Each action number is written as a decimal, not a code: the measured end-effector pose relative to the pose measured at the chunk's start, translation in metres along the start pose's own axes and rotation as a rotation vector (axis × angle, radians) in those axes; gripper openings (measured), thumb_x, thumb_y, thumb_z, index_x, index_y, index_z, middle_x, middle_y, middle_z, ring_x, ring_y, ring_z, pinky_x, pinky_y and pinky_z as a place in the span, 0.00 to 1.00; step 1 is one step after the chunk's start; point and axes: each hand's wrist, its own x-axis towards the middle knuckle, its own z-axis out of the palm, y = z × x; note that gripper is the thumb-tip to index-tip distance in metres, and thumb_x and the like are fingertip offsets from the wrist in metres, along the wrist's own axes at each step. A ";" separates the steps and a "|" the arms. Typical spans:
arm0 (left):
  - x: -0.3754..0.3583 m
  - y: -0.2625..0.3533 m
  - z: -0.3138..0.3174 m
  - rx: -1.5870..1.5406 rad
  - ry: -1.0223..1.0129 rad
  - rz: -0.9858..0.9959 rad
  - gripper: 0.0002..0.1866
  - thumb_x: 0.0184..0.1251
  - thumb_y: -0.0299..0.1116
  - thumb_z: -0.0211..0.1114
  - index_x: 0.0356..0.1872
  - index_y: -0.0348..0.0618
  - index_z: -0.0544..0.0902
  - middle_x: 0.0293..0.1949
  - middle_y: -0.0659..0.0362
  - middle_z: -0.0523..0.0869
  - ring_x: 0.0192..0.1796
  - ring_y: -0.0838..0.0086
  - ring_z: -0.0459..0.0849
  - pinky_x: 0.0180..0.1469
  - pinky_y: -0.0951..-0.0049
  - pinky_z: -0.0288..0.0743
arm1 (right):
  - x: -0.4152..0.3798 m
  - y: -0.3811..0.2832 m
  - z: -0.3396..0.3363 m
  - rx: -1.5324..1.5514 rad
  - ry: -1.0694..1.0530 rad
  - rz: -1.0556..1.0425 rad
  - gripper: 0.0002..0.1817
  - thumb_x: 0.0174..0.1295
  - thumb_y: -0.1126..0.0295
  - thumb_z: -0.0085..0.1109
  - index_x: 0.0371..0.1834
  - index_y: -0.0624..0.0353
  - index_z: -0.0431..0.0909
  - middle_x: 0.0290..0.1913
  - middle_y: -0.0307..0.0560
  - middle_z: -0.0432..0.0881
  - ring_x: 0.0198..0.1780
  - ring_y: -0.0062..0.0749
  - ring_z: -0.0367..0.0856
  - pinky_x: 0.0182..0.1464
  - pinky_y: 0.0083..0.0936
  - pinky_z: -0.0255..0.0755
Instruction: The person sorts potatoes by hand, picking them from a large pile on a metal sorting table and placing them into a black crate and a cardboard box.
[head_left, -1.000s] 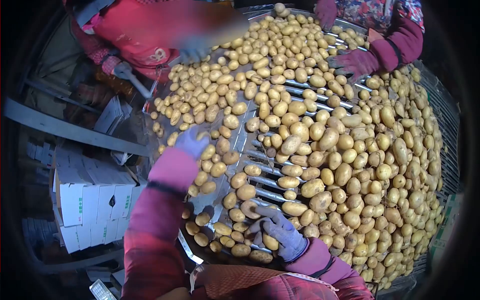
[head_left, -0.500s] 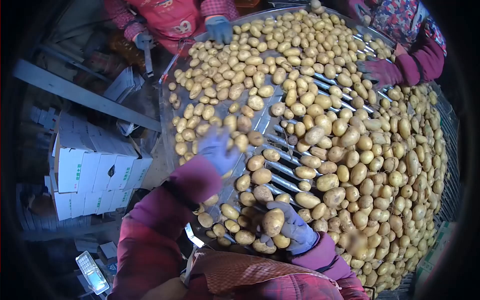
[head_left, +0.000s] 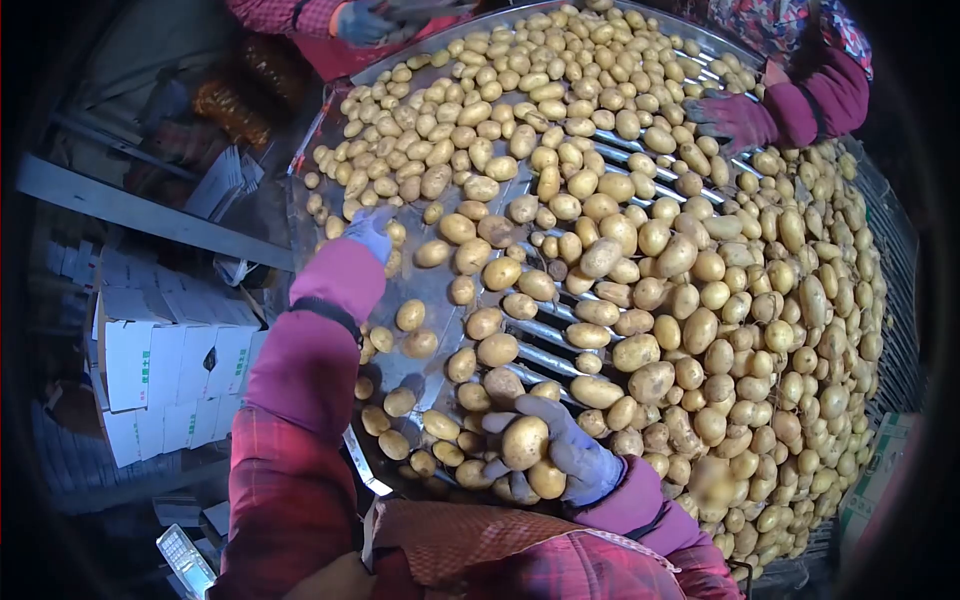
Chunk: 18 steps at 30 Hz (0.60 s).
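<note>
My left hand (head_left: 370, 236), in a bluish-purple glove, reaches to the left part of the metal sorting table (head_left: 405, 377). Potatoes lie right beside it, and its fingers look loosely apart, partly hidden by the back of the hand. Close to my apron, my right hand (head_left: 580, 458), in a similar glove, is closed around potatoes. One round potato (head_left: 525, 443) shows against its fingers, with a second potato (head_left: 547, 479) just below. More loose potatoes (head_left: 441, 425) lie to the left of this hand, on the near edge of the table.
A big heap of potatoes (head_left: 760, 340) covers the right side over metal rollers (head_left: 540, 330). Across the table are a co-worker's gloved hands (head_left: 365, 22) and another co-worker's gloved hand (head_left: 735, 120). White cartons (head_left: 180, 350) stand stacked at left, below a metal beam (head_left: 150, 215).
My left hand has moved away and left across the table, and potatoes there have shifted. My right hand keeps its potatoes. The far co-worker's hands have come together.
</note>
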 end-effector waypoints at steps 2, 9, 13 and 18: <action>0.011 -0.004 -0.007 -0.288 -0.006 0.134 0.25 0.59 0.37 0.57 0.61 0.53 0.75 0.56 0.45 0.78 0.58 0.53 0.77 0.61 0.58 0.70 | 0.002 -0.004 0.008 -0.003 0.082 0.005 0.40 0.65 0.53 0.58 0.76 0.47 0.50 0.72 0.54 0.60 0.58 0.46 0.78 0.46 0.26 0.76; -0.102 0.082 -0.068 -0.830 -0.062 0.092 0.25 0.58 0.29 0.60 0.60 0.39 0.73 0.47 0.46 0.82 0.50 0.60 0.82 0.50 0.65 0.76 | 0.010 -0.017 0.021 -0.344 0.184 0.054 0.42 0.68 0.44 0.48 0.77 0.53 0.43 0.72 0.50 0.59 0.56 0.41 0.77 0.54 0.34 0.74; -0.185 0.132 -0.062 -0.796 -0.049 0.732 0.26 0.56 0.24 0.65 0.59 0.35 0.73 0.47 0.51 0.82 0.51 0.66 0.81 0.51 0.69 0.75 | 0.015 -0.022 0.051 -0.225 0.364 0.166 0.30 0.74 0.48 0.35 0.73 0.52 0.54 0.65 0.47 0.69 0.54 0.37 0.78 0.48 0.26 0.75; -0.195 0.152 -0.063 -0.741 -0.396 0.683 0.25 0.60 0.31 0.64 0.60 0.38 0.73 0.50 0.47 0.80 0.53 0.58 0.80 0.54 0.62 0.74 | -0.001 0.007 -0.006 -0.190 0.346 0.102 0.30 0.72 0.46 0.40 0.67 0.57 0.60 0.60 0.51 0.74 0.53 0.39 0.79 0.46 0.27 0.76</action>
